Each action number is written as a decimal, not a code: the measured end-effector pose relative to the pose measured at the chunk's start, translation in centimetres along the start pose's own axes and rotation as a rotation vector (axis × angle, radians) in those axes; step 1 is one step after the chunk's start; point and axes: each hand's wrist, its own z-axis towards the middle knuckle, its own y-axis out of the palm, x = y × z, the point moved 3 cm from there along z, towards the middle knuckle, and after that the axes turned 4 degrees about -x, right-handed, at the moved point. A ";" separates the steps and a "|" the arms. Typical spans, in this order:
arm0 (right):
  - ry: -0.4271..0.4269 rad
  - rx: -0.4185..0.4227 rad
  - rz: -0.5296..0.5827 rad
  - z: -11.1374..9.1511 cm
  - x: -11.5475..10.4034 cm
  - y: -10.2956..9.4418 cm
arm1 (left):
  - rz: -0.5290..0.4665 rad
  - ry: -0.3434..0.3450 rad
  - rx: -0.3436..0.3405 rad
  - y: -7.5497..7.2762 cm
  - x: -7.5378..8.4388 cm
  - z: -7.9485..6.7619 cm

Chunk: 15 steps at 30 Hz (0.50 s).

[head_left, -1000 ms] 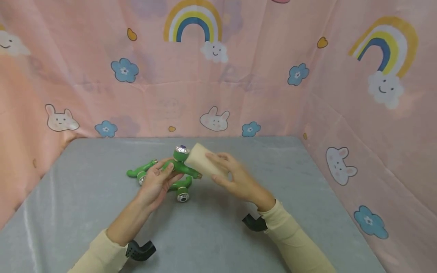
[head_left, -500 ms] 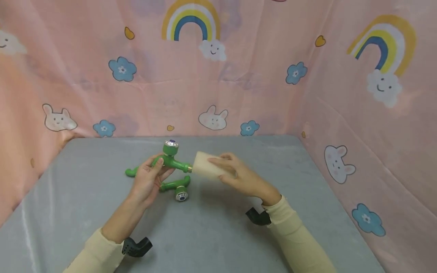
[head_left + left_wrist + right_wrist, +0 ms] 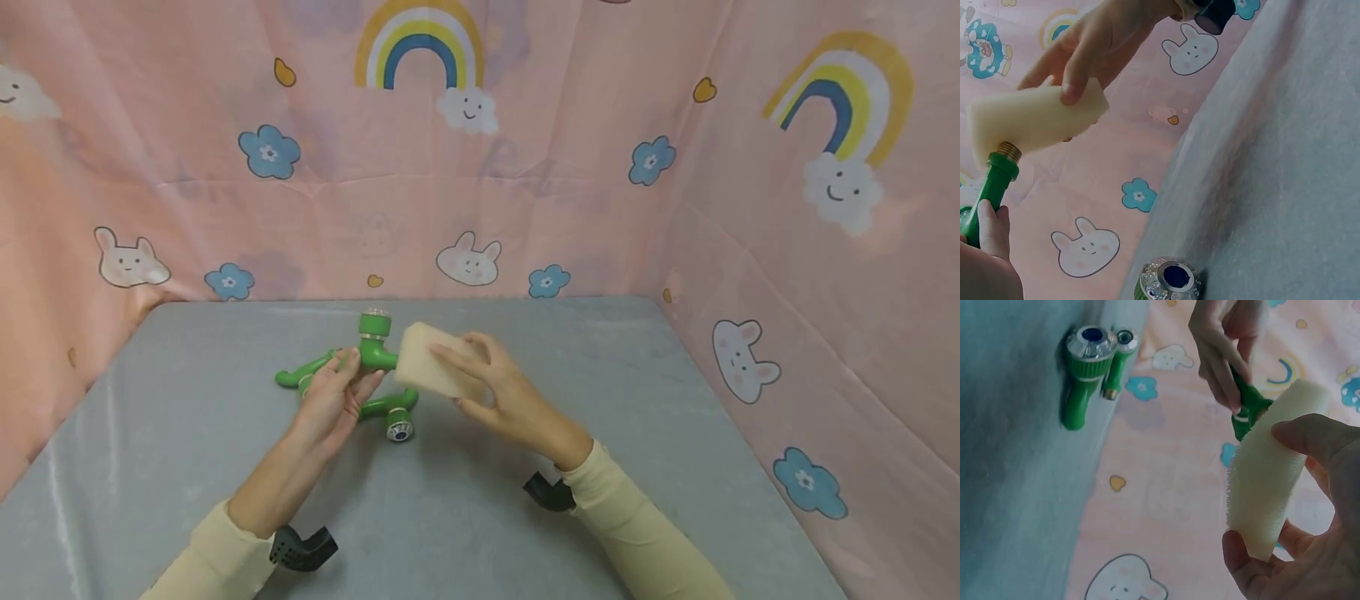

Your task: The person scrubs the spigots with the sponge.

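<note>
My left hand [image 3: 335, 400] holds a green faucet [image 3: 374, 354] above the table, its knob pointing up. A cream sponge [image 3: 435, 362] is in my right hand [image 3: 510, 396], pinched between thumb and fingers. In the head view the sponge covers the faucet's threaded end. The left wrist view shows that brass thread [image 3: 1009, 150] at the sponge's lower edge, touching or very near it. Two more green faucets lie on the table behind and beside my left hand: one faucet [image 3: 303, 372] to the left, partly hidden, and another faucet [image 3: 393, 408] with a silver knob.
A grey cloth-covered table [image 3: 465, 517] spreads under both hands. Pink printed curtain [image 3: 330, 208] stands behind it and along both sides. Dark curved pieces [image 3: 303, 548] stick out by each sleeve cuff.
The sponge swung off the faucet's side to its threaded tip, then moved left over that end. My left hand shifted slightly left, and the held faucet turned a little.
</note>
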 end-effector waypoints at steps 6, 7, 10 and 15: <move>0.030 0.042 -0.027 0.0 1.5 -1.1 | -0.082 -0.004 -0.004 -0.6 0.4 0.1; 0.033 0.059 -0.025 0.0 1.5 -1.4 | -0.090 0.001 -0.007 -0.7 0.5 0.1; 0.020 0.109 -0.011 -0.1 1.2 -2.0 | -0.095 -0.009 -0.016 -0.7 0.5 0.1; -0.057 0.080 -0.009 0.1 -0.4 -1.4 | -0.053 -0.041 -0.039 -0.1 -0.2 0.2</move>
